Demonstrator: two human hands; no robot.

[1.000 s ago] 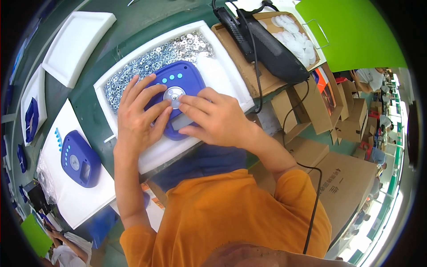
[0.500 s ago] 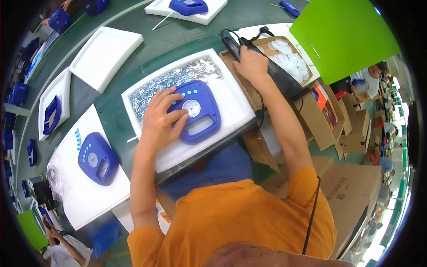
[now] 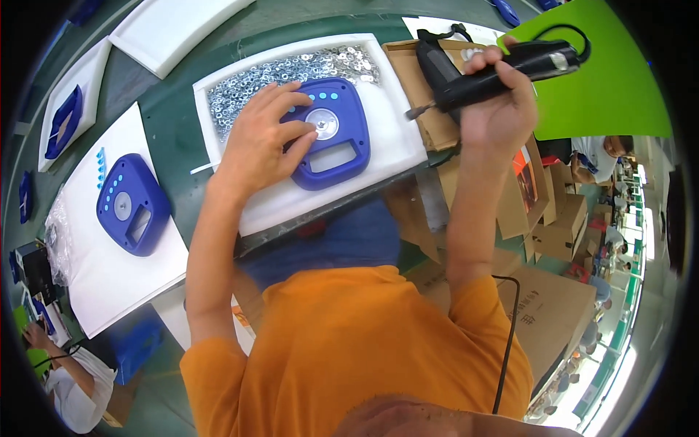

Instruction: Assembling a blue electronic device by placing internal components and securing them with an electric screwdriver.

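A blue rounded plastic housing (image 3: 342, 156) lies on a white foam tray (image 3: 400, 138). It has light-blue dots, a rectangular opening and a clear round disc (image 3: 325, 120) with a small metal piece at its centre. My left hand (image 3: 266, 138) is closed over the housing's left side, thumb and forefinger at the disc's edge; anything pinched between them is hidden. Raised to the right of the tray, my right hand (image 3: 502, 109) grips a black electric screwdriver (image 3: 477, 89). Its bit (image 3: 419, 112) points left, just above the tray's right rim, apart from the housing.
Loose metal washers (image 3: 269, 76) fill the tray's far part. To the left, a second blue housing (image 3: 135, 204) lies on a white sheet (image 3: 87, 277). A black holder (image 3: 437, 65) stands in a cardboard box (image 3: 408, 54) at right, before a green panel (image 3: 604, 95). Cartons (image 3: 557, 233) stand beyond.
My right hand has lifted the electric screwdriver out of the holder and turned its bit toward the tray. My left hand stays on the blue housing. The whole view has shifted.
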